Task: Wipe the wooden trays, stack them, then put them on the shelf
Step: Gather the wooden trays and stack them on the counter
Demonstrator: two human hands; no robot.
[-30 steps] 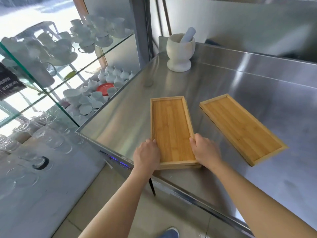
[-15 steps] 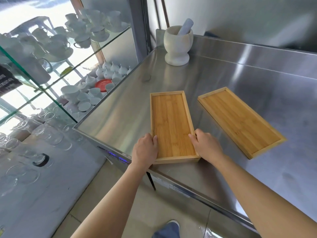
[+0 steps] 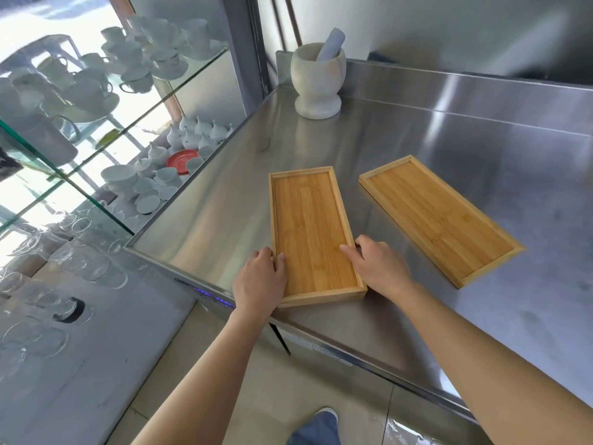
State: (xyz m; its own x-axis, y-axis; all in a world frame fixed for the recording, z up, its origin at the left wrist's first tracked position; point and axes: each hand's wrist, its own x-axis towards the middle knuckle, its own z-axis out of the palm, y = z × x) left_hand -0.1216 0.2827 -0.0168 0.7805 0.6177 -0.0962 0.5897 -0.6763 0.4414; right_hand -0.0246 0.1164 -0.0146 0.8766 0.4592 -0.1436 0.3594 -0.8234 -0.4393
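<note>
Steel desk by the glass shelf, two wooden trays on it.

Over the last second the near tray has slid slightly inward from the edge; my left hand and right hand pinch its long sides, thumbs over the rims. So I judge I'm squaring it up for stacking with the far tray, well apart. No cloth is visible, and my fingertips under the rims are hidden.

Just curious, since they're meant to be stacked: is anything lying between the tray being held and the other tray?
Nothing visible: only bare steel counter separates the near rectangular wooden tray, gripped by the left hand and right hand, from the angled second wooden tray.
</note>
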